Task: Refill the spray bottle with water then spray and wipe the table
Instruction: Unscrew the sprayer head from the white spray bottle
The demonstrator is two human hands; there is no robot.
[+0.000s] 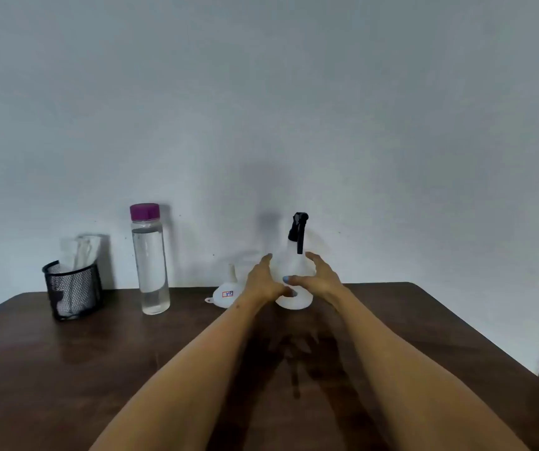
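1. Refill is just starting: left hand and right hand, both spread, flank the spray bottle at the table's far edge.
2. Next, likely grip and unscrew its black head; water bottle and funnel wait to its left.

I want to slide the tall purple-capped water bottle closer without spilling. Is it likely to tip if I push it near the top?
Probably yes. The water bottle is tall and narrow on a small base, so a push near its purple cap would likely topple it. It looks nearly full, so it should feel fairly heavy. With the cap on, little should spill. Pushing low on the table seems safer.
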